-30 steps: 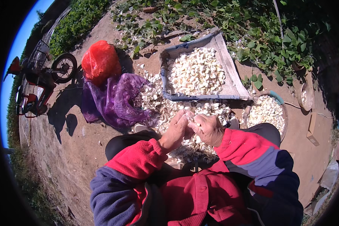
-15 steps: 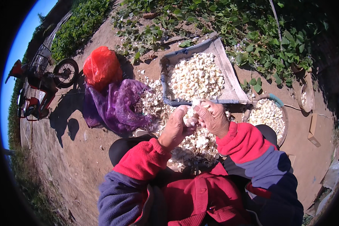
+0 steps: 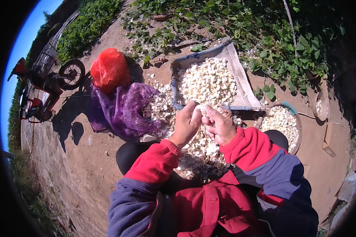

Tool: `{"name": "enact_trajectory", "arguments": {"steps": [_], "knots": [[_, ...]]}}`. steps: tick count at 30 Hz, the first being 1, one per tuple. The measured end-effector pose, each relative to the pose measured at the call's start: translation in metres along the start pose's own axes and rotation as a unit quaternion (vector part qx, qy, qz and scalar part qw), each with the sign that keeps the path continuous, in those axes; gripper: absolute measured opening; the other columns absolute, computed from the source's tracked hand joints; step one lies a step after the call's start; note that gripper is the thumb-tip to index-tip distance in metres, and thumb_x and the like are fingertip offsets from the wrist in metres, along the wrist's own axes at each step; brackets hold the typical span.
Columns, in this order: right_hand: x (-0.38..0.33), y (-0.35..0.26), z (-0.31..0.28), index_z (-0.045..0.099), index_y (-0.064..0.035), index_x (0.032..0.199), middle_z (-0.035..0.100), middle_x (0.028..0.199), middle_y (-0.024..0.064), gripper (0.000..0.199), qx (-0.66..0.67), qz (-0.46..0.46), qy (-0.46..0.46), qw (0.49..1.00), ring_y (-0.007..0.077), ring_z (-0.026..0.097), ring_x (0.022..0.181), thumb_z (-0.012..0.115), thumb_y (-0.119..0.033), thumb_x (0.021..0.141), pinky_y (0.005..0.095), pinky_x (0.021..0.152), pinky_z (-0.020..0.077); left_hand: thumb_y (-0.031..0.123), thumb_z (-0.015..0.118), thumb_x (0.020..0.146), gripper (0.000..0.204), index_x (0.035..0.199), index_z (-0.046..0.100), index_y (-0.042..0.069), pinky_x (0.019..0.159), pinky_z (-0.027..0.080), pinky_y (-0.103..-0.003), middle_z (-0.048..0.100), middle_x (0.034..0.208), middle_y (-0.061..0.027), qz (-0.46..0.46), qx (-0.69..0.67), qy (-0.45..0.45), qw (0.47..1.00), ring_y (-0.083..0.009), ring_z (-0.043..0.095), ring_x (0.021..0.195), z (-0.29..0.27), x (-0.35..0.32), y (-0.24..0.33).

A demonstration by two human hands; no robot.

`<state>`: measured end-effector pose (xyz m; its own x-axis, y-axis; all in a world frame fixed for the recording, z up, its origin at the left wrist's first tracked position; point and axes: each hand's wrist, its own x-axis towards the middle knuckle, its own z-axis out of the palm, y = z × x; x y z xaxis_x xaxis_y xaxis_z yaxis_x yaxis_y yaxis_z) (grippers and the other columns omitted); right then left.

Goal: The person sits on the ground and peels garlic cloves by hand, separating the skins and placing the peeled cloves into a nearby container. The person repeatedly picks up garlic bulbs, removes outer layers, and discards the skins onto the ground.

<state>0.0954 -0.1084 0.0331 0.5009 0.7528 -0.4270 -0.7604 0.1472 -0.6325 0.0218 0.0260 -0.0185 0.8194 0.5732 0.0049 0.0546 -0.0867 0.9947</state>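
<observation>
Head view: sunlit dirt yard (image 3: 79, 166), green vines (image 3: 241, 27), parked red scooter (image 3: 43, 85)

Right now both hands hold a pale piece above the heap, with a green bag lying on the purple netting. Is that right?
Not quite. In the head view the bag on the purple netting is red, not green. Both hands, left hand and right hand, do meet on a pale piece above the heap.

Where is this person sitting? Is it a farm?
Probably a farmyard or the edge of a field, outdoors. There is bare dirt ground, leafy green plants, and a big tray of pale pieces drying in the sun.
</observation>
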Motion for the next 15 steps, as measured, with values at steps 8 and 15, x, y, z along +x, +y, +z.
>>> {"name": "enact_trajectory", "arguments": {"steps": [8, 15], "knots": [[-0.018, 0.006, -0.031, 0.060, -0.0013, 0.094, 0.064, 0.070, 0.0188, 0.040, -0.810, -0.126, -0.301, 0.486, 0.0411, 0.065, 0.072, 0.065, -0.040, 0.087, 0.0472, 0.061, 0.0510, 0.040, 0.038, 0.102, 0.034, 0.098, 0.056, 0.012, 0.047, 0.034, -0.024, 0.056, 0.076, -0.0008, -0.137, -0.222, 0.016, 0.965, -0.0093, 0.049, 0.058, -0.050, 0.017, 0.000], [0.004, 0.013, -0.039, 0.043, -0.0058, 0.128, 0.064, 0.090, 0.0189, 0.053, -0.586, -0.296, -0.064, 0.752, 0.0387, 0.066, 0.079, 0.068, -0.029, 0.088, 0.0446, 0.064, 0.0501, 0.046, 0.036, 0.103, 0.034, 0.113, 0.049, 0.016, 0.065, 0.051, -0.030, 0.057, 0.097, -0.0007, -0.239, -0.337, -0.033, 0.910, -0.0129, 0.059, 0.086, -0.015, -0.010, 0.009]]}}
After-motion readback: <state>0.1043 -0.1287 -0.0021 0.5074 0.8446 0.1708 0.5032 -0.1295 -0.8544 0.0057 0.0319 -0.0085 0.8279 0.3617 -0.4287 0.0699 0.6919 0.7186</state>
